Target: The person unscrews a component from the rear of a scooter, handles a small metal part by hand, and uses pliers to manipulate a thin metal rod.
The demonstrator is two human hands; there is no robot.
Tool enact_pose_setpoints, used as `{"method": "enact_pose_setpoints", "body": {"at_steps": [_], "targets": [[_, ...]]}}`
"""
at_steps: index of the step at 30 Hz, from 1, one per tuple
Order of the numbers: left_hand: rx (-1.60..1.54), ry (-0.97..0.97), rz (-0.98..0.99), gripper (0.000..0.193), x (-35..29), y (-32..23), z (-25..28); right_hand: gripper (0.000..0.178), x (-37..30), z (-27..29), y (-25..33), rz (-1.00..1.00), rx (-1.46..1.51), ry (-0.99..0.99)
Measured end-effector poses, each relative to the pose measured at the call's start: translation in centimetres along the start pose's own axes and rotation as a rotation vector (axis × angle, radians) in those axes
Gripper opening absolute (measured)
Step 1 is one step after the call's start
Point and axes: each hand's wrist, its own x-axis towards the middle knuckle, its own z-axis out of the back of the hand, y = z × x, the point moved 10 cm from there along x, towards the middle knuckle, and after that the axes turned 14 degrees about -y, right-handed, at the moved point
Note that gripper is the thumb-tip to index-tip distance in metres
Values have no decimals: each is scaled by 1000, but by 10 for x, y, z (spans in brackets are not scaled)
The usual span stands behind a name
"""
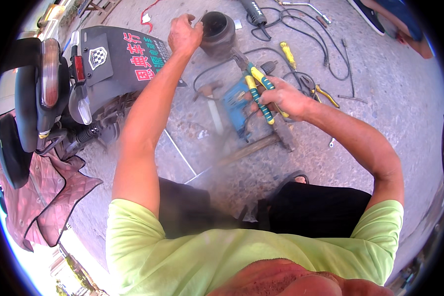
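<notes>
My left hand (186, 34) is at the rim of a dark, round, hollow metal pot (219, 42) standing on the ground. Its fingers are bent together around something small and thin by the rim, too small to name. In my right hand (286, 98) is a pair of pliers (255, 89) with green and yellow striped handles. The handles are spread somewhat, and the jaws point up toward the pot's lower side; I cannot tell whether they touch it. Beneath the pliers lies a blue power drill (234, 101), partly hidden by my right hand and the tool.
A scooter (103, 54) stands at the left. Around the drill lie a pale-handled hammer (214, 113), a wooden-handled hammer (251, 148), a yellow screwdriver (288, 55), yellow-handled pliers (325, 94) and a small wrench (332, 143). A corded black tool (254, 12) and cables lie beyond. Another person's shoe (367, 15) shows top right.
</notes>
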Motion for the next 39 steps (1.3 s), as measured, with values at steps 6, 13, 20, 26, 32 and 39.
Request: {"method": "enact_pose_setpoints", "body": {"at_steps": [6,13,20,26,32,39], "targets": [[-297,430,-132,27,-69,-43,84,59,9,-14,-2,-4,23,-17],[-167,945,-167,25,-178,48,187,59,0,-80,-28,-123,-97,114],[179,647,247,25,-276,273,248,64,5,-149,-66,-259,-235,206],[248,540,450,23,-382,352,254,59,17,-210,-81,-288,-313,278],[26,371,442,23,-398,318,245,62,35,-247,-103,-357,-381,299],[-15,320,256,18,-391,274,194,59,45,-277,-115,-356,-450,310]]}}
